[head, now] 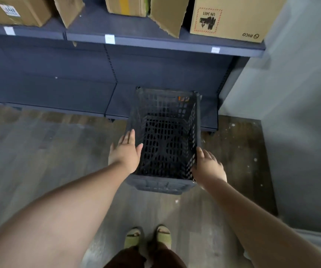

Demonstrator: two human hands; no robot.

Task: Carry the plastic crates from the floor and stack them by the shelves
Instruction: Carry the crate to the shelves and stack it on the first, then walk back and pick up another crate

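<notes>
Crate: dark perforated plastic crate (165,140) sat against the blue metal shelving (155,45).
Hands: left hand (125,154) and right hand (209,166) flanked the crate, fingers extended, gripping nothing.
Risk: a slanted crate could topple later stacking.

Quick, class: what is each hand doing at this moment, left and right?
Left hand: open, fingers straight, at the crate's left side.
Right hand: open, fingers relaxed, at its right wall; no grip visible.

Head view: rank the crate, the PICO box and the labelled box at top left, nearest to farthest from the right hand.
From the right hand:
1. Crate, touching it, between both hands.
2. PICO box, upper shelf, right.
3. Labelled box, upper shelf, far left.
</notes>
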